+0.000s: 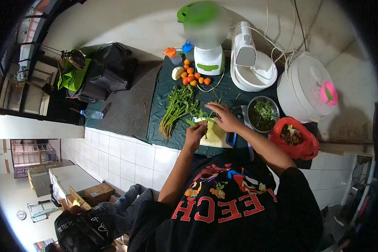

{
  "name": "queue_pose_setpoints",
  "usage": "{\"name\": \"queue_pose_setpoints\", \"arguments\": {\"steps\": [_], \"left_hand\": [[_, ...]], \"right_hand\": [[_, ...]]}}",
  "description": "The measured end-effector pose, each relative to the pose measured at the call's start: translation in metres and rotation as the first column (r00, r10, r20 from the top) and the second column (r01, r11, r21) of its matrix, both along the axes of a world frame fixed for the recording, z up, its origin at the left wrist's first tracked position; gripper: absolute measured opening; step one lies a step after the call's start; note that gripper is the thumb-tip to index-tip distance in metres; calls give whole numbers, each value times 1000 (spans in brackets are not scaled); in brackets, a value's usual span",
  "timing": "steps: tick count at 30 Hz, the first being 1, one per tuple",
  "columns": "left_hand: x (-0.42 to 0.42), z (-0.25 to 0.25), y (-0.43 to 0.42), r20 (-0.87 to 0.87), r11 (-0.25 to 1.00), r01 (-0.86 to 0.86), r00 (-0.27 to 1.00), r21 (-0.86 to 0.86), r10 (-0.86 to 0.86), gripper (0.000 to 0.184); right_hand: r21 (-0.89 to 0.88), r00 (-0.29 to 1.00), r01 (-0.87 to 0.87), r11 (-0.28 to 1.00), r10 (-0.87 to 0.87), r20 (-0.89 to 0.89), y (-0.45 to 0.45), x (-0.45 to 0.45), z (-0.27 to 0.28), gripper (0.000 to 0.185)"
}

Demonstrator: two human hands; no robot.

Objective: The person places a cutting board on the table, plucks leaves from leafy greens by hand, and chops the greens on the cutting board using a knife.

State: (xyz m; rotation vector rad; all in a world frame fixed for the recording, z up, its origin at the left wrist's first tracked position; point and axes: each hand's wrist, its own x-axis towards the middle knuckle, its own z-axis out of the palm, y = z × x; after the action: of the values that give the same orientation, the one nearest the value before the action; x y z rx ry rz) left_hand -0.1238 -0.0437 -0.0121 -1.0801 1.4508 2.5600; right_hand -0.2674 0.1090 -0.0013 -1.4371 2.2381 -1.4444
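Note:
My left hand (196, 133) is closed on a leafy green sprig (200, 119) over the cutting board (218, 137). Just right of the sprig, my right hand (223, 116) has its fingers spread, close to the leaves; whether they touch is unclear. A bunch of leafy green stems (178, 108) lies on the dark cloth to the left. On the board's right side is a blue handle (231, 139). A metal bowl (274, 122) with cut greens stands right of my right hand.
Tomatoes and orange fruits (190, 70), a cauliflower piece (177, 73), a blender (209, 59), a white appliance (250, 80) and a large white container (302, 84) stand farther back. A red bag (311, 143) holds scraps at right. Another person (84, 227) is at lower left.

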Motion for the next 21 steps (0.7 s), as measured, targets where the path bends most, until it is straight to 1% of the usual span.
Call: {"name": "queue_pose_setpoints", "arguments": {"steps": [1, 3, 4, 6, 7, 9, 10, 12, 13, 15, 19, 21], "left_hand": [[-1, 1, 0, 1, 1000, 2, 1000, -1, -2, 13], [3, -7, -2, -31, 997, 74, 997, 3, -74, 13], [6, -10, -4, -28, 998, 70, 997, 2, -70, 13], [7, -9, -5, -43, 991, 123, 991, -51, -125, 15], [7, -9, -5, -40, 992, 117, 992, -53, -119, 15], [11, 4, 2, 13, 994, 52, 999, -94, -51, 16], [12, 7, 5, 24, 995, 47, 999, -92, -45, 16], [13, 6, 10, 21, 997, -39, 999, -62, 40, 20], [15, 6, 11, 28, 997, -45, 999, -62, 46, 20], [19, 4, 11, 11, 999, -32, 999, -18, 32, 21], [17, 1, 13, 44, 998, -12, 999, -66, 15, 21], [13, 5, 18, 121, 992, -2, 993, -128, 18, 22]], "right_hand": [[-1, 1000, 2, 1000, -2, 1, 0, -3, 0, 53], [157, 983, -142, 977, 158, -92, 1, -7, -3, 52], [156, 983, -147, 977, 162, -90, 2, -6, -4, 52], [269, 986, -124, 955, 150, -77, 2, -8, 3, 50], [267, 985, -131, 955, 155, -74, 3, -9, 7, 50], [215, 994, -112, 970, 112, 13, 5, -5, 13, 46], [215, 993, -121, 969, 118, 25, 5, -4, 9, 46], [170, 990, -135, 976, 127, 57, 6, -7, 1, 36], [170, 989, -143, 975, 133, 65, 8, -9, -2, 36], [229, 973, -225, 947, 232, -3, 9, -14, -4, 23], [175, 963, -252, 952, 265, -55, 11, -17, -5, 16], [121, 967, -227, 966, 239, -87, 10, -17, -6, 14]]}}
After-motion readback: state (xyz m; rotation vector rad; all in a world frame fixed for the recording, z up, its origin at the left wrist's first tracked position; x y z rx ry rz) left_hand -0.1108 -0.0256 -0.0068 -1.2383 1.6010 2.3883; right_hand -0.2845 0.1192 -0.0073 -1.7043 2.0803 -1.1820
